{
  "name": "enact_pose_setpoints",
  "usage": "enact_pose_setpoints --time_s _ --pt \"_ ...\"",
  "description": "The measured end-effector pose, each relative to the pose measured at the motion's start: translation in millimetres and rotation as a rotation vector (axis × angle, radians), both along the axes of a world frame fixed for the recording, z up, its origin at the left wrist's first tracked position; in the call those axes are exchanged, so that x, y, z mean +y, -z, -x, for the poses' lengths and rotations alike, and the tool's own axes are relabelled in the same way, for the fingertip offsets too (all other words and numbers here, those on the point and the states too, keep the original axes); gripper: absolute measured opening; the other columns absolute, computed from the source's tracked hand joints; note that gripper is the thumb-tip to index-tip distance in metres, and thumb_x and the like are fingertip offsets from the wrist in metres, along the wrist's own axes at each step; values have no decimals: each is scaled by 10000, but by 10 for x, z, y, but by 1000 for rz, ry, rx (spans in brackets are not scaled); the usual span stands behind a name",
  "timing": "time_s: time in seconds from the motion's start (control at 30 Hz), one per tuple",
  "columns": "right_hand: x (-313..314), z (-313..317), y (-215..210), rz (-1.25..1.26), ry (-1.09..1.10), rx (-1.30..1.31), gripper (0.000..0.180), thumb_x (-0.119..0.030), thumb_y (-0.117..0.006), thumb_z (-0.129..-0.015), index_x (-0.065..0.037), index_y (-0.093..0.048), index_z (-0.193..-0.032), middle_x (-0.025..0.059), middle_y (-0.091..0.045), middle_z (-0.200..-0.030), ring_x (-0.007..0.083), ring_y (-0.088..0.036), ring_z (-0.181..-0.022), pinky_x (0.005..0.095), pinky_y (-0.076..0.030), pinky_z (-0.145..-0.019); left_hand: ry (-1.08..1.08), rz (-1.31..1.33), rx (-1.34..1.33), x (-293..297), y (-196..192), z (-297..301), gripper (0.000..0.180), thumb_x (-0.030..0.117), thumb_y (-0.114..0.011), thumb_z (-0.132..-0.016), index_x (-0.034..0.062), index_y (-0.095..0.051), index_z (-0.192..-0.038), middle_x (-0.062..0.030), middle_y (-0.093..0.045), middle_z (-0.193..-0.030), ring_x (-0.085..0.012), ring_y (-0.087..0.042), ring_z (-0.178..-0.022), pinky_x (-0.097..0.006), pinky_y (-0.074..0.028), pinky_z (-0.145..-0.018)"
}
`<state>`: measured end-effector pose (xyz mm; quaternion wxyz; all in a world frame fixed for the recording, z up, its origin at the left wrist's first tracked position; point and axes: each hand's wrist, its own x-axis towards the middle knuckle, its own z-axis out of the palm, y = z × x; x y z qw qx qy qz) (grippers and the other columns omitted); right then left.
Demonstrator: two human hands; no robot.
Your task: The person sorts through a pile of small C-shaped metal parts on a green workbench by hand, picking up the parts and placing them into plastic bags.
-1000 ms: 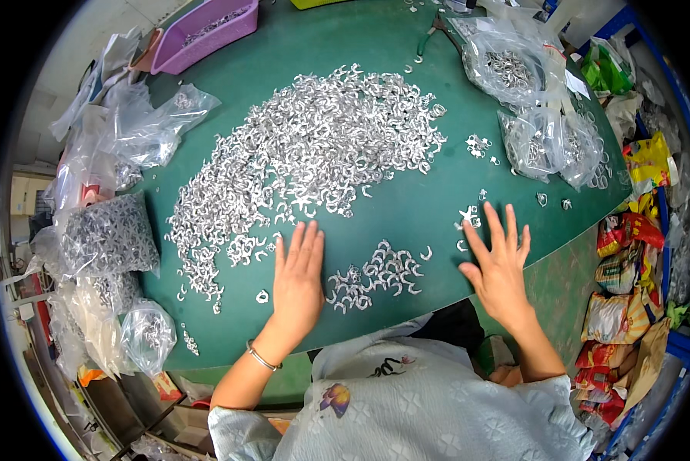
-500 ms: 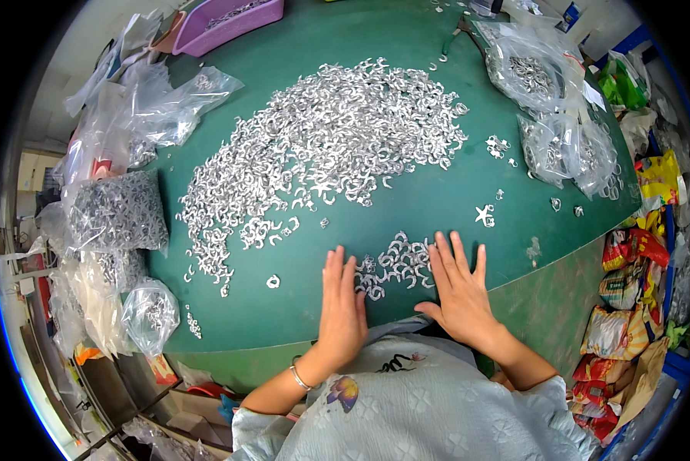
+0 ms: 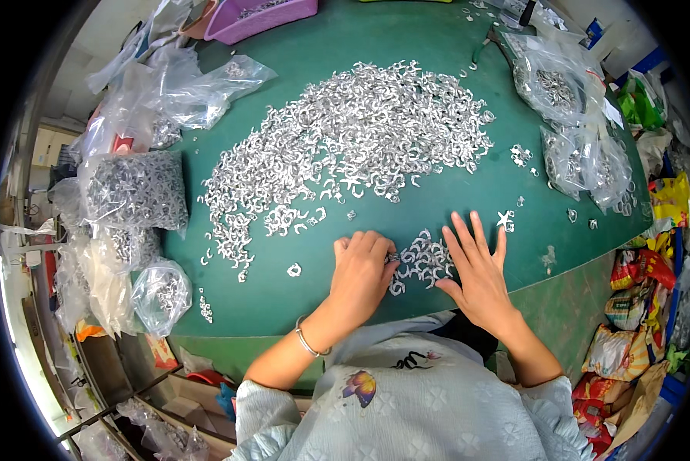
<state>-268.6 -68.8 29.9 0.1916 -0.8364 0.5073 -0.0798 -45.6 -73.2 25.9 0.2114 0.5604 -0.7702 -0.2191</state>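
A small cluster of silvery C-shaped metal pieces [image 3: 424,258] lies on the green tabletop [image 3: 314,296] between my hands. At its left edge, my left hand [image 3: 362,266] is closed, knuckles up and fingers curled under beside the pieces. What the fingertips hold, if anything, is hidden. On the cluster's right side my right hand [image 3: 477,269] rests flat, its fingers spread and nothing gripped. Farther away, a large heap of the same metal pieces [image 3: 383,123] spreads across the table. A lone ring-like piece [image 3: 294,270] lies left of my left hand.
Clear bags of metal parts [image 3: 134,192] line the table's left side, with more bags [image 3: 583,157] at right. A purple bin [image 3: 256,21] and green-handled pliers [image 3: 487,46] sit at the back. A star-shaped piece [image 3: 505,221] lies beyond my right hand.
My left hand has gone from straight, extended fingers to curled ones at the cluster's left edge. The right hand stays spread beside the pieces. The whole view has shifted slightly.
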Motion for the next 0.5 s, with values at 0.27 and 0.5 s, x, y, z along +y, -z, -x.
enact_pose_setpoints --time_s 0.27,0.5 --pt "-3 143 64 50 123 -125 673 -201 -667 -840 -32 -391 -1430 123 -310 -1532 342 -223 -1444 638 -78 -1110 -160 163 44 -236 88 -207 188 14 -715 -774 72 -608 -917 -45 -617 -797 -238 -587 -784 -366 -373 -790" --pt "-84 50 67 36 33 -170 556 -188 -646 -865 -15 -472 -1364 127 -371 -1496 333 -265 -1430 609 -107 -1123 -192 223 -104 -228 87 -255 292 45 -691 -806 38 -633 -1092 -110 -552 -1100 -283 -527 -987 -392 -383 -850"
